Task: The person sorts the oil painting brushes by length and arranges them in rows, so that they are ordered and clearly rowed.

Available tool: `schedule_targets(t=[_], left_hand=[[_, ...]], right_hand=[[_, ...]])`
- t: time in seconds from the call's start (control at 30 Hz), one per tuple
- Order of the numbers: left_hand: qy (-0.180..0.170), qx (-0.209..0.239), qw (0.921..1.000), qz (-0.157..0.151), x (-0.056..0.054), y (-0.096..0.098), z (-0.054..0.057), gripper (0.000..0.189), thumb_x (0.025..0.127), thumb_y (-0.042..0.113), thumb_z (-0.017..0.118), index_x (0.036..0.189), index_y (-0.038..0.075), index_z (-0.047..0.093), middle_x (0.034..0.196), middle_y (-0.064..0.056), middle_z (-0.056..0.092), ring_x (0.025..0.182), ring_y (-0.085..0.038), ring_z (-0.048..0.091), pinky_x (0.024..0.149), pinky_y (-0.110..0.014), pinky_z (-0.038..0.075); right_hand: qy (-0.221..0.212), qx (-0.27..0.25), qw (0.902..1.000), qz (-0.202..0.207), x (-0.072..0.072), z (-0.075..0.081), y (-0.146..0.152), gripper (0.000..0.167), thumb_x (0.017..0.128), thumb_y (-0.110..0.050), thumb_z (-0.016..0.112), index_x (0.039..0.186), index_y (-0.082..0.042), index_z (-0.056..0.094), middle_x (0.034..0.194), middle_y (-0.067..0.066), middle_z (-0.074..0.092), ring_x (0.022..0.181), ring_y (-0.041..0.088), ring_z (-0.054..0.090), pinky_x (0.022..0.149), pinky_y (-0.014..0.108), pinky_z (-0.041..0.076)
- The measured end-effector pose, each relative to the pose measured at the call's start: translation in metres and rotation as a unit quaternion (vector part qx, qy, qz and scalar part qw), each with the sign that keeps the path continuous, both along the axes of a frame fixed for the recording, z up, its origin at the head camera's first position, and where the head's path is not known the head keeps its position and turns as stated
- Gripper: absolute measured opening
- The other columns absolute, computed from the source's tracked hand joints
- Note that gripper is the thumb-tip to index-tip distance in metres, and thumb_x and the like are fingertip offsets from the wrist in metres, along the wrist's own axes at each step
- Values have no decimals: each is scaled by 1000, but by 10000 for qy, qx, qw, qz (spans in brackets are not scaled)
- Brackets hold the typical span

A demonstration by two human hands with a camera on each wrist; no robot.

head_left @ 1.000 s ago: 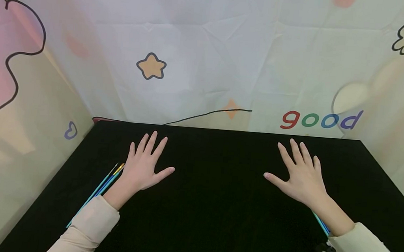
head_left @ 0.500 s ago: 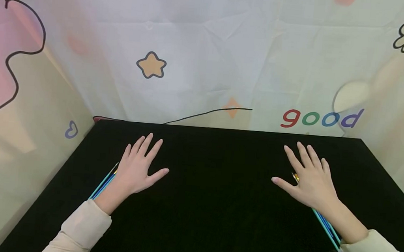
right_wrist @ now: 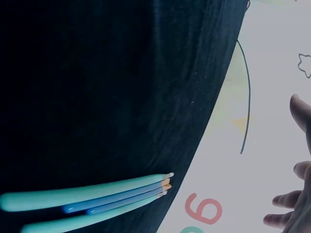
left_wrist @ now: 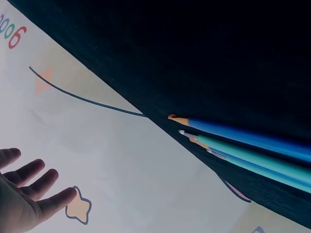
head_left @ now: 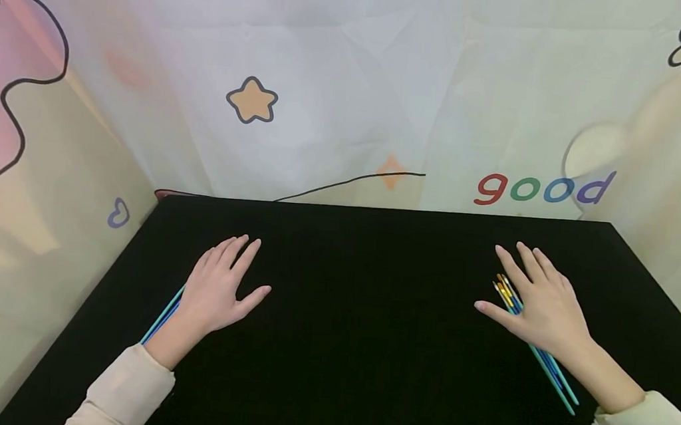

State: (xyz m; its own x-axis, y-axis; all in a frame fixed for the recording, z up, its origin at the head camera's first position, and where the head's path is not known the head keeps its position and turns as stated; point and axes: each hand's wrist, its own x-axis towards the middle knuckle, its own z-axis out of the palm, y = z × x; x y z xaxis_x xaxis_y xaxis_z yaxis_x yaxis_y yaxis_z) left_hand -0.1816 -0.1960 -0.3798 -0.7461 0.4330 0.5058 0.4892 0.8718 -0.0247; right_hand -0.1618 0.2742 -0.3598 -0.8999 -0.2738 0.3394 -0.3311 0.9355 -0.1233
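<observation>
Four paintbrushes lie beneath the spread right hand.

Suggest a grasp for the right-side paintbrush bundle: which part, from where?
Mid-handle on the paintbrush bundle, probably from above, pinching across its length: the slim handles lie flat on the black table, close together and nearly parallel, tips toward its far edge.

left fingers extended, one overlapping printed star | brushes (blue, teal) lying on black table
</observation>
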Motion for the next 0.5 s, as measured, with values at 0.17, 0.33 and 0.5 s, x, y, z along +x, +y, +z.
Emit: schedule_targets(t=[0.17, 0.33, 0.5], left_hand=[[457, 145, 9984, -288, 0, -8, -2, 72, 89, 60, 29, 132, 3, 44, 125, -22, 48, 115, -37, 43, 90, -52, 39], [461, 166, 9985, -251, 3, -17, -3, 74, 89, 61, 27, 130, 3, 46, 123, -22, 50, 113, -38, 45, 88, -52, 41], [157, 29, 9998, -100, 7, -25, -2, 67, 82, 48, 56, 129, 2, 47, 123, -21, 49, 113, -37, 44, 88, -51, 41]], right_hand=[[4, 67, 10000, -62, 1, -2, 4, 92, 74, -58, 63, 145, -16, 23, 140, 25, 28, 126, 43, 24, 90, 65, 27], [36, 75, 9999, -68, 2, -7, 9, 92, 74, -57, 64, 145, -14, 23, 139, 26, 30, 124, 44, 27, 89, 65, 30], [34, 96, 9999, -45, 4, -14, 16, 94, 74, -57, 64, 145, -12, 22, 138, 28, 31, 123, 46, 28, 88, 64, 32]])
